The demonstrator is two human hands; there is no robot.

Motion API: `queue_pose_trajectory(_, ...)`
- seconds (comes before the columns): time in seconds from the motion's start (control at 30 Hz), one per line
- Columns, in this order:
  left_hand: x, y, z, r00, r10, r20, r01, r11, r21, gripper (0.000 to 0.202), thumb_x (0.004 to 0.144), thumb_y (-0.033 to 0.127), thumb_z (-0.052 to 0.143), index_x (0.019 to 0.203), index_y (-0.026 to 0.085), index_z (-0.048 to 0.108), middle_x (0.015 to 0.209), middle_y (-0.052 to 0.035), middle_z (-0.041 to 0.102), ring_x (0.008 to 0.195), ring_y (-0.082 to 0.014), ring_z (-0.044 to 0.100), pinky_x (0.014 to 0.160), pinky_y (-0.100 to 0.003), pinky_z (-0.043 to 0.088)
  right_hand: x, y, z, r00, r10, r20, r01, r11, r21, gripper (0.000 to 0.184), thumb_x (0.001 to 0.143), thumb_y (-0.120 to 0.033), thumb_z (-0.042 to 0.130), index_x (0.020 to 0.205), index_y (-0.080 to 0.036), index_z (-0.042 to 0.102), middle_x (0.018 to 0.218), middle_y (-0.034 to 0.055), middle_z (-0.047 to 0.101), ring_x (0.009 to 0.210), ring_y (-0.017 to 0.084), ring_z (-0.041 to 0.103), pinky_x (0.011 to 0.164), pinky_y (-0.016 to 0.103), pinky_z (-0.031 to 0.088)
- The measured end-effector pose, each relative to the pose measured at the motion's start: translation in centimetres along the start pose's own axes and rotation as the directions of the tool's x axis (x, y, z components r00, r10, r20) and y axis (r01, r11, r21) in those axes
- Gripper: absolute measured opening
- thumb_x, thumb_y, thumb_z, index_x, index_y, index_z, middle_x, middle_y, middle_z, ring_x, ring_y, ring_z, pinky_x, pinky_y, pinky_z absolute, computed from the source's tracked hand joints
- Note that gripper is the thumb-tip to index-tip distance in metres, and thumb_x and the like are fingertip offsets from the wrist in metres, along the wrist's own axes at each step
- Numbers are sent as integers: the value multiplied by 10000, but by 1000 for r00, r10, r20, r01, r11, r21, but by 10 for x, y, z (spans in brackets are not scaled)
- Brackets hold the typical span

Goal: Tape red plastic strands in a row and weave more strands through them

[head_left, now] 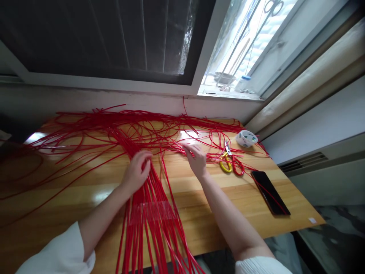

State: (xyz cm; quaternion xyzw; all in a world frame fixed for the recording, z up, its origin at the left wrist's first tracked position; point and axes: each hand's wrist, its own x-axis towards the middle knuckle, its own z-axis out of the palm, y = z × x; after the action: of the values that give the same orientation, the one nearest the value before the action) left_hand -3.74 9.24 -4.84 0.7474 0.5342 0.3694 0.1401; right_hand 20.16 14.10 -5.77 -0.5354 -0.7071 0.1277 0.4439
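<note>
Many long red cords (119, 131) lie spread over a wooden table (199, 205). A bundle of them (148, 217) runs toward me and hangs off the front edge, taped flat with a clear strip. My left hand (137, 171) rests on the top of that bundle, fingers curled down around the cords. My right hand (195, 158) is a little to the right, its fingertips pinching a single red cord that runs off to the left.
Yellow and red handled scissors (231, 163) lie right of my right hand. A tape roll (246, 138) sits at the back right corner. A black phone (270, 192) lies near the right edge. A window and wall stand behind the table.
</note>
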Motion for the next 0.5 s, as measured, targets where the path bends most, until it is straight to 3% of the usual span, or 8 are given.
queue_pose_trajectory(0.07, -15, 10, 12, 989, 16, 147, -8, 998, -58, 200, 845, 208, 401, 956, 195, 566, 1013, -67, 590, 999, -181, 548, 904, -341, 434, -17, -18, -8, 988, -49, 147, 47, 999, 16, 238, 869, -364, 486, 997, -291, 673, 881, 42, 647, 802, 181, 557, 766, 314, 431)
queue_pose_trajectory(0.17, -30, 16, 30, 964, -37, 262, 50, 998, -43, 169, 829, 210, 436, 907, 180, 583, 917, -61, 602, 905, -179, 564, 832, -318, 447, -45, -29, -14, 954, -78, 290, 77, 997, 15, 256, 869, -392, 485, 856, -261, 704, 740, 43, 591, 737, 170, 522, 701, 292, 409)
queue_pose_trajectory(0.3, -24, 19, 46, 910, -156, 385, 118, 986, 120, 228, 843, 338, 451, 758, 176, 587, 787, -56, 603, 767, -189, 565, 722, -319, 440, -70, -15, -13, 947, 94, 306, -84, 995, -46, 363, 865, -439, 469, 652, -215, 659, 633, 21, 520, 673, 155, 496, 634, 263, 382)
queue_pose_trajectory(0.4, -12, 22, 56, 908, -258, 330, 175, 949, 261, 292, 822, 426, 479, 719, 172, 576, 752, -68, 596, 751, -214, 562, 707, -341, 426, -78, -1, -8, 939, 223, 260, -214, 975, -64, 364, 851, -445, 483, 621, -200, 623, 623, 11, 517, 642, 143, 506, 599, 243, 371)
queue_pose_trajectory(0.5, -7, 21, 66, 941, -261, 217, 194, 938, 286, 211, 774, 372, 558, 752, 163, 583, 797, -79, 593, 806, -233, 553, 745, -358, 416, -81, 5, -4, 935, 247, 253, -228, 968, -104, 331, 842, -418, 505, 622, -197, 614, 629, 9, 530, 630, 138, 504, 581, 235, 359)
